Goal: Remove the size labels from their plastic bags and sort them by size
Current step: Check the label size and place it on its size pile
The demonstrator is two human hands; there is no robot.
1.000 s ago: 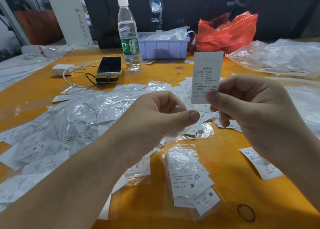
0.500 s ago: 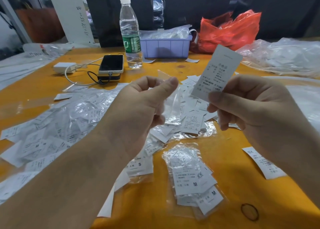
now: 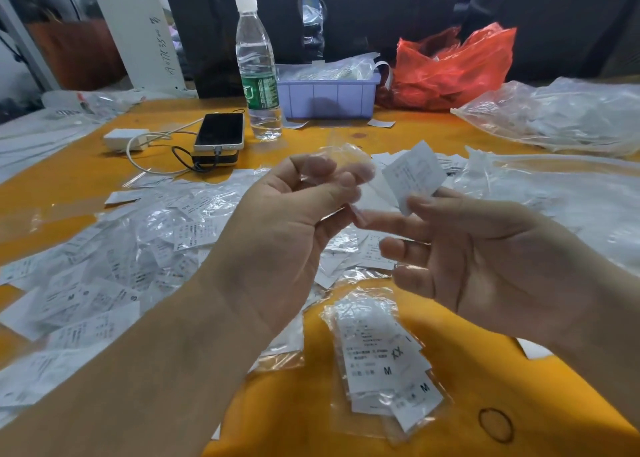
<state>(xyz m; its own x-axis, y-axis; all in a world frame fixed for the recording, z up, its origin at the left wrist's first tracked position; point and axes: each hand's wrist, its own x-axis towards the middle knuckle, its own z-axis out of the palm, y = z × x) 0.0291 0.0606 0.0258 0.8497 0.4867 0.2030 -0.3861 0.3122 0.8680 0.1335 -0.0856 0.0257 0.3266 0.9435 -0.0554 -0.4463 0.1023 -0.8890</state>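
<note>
Right hand (image 3: pixel 485 248) pinches blurred label (image 3: pixel 415 172), print seemingly unreadable.

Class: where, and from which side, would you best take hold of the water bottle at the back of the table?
Probably grip the water bottle around its green-labelled middle, coming from the front left: it stands upright, the purple bin crowds its right, and the phone lies low.

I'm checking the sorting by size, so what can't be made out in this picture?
- Head view: the size on the label in the right hand is lost to motion blur.
- The clear bag in the left hand is blurred; whether it is empty is unclear.
- Labels in the left pile: print mostly too small, glare from plastic.
</note>
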